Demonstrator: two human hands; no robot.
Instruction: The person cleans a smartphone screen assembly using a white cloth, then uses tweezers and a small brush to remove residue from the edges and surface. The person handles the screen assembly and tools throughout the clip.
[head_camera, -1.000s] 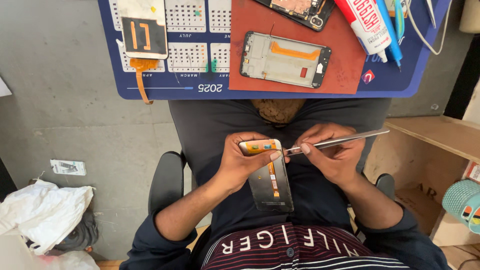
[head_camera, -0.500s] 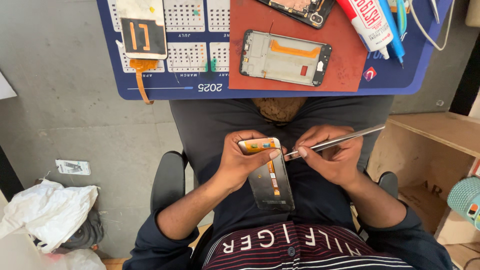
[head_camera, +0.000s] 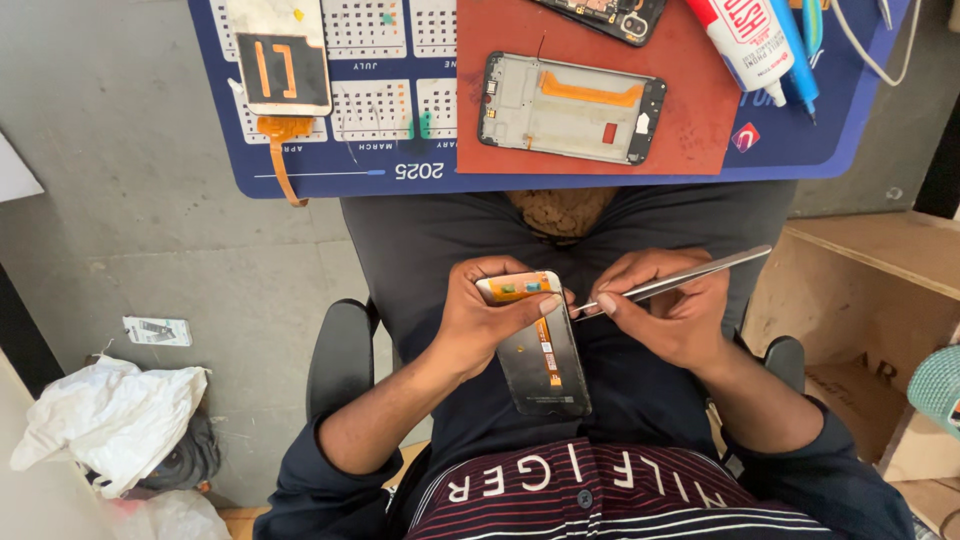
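In the head view, the left hand (head_camera: 490, 320) grips the phone screen panel (head_camera: 540, 350) over the lap, fingers curled around its top. Just right of the panel, the right hand (head_camera: 665, 310) pinches metal tweezers (head_camera: 680, 280), tip touching the panel's edge.

A phone screen panel (head_camera: 540, 350) sits between both hands over the lap; beyond, a phone frame (head_camera: 570, 107) lies on a mat (head_camera: 690, 110), a display part (head_camera: 280, 55) to its left.

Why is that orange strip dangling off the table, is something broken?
It looks odd, yes. An orange ribbon cable from the loose phone screen hangs over the blue mat's edge. The grey phone frame on the red pad lies opened, its inside bare. Whether anything is broken can't be told.
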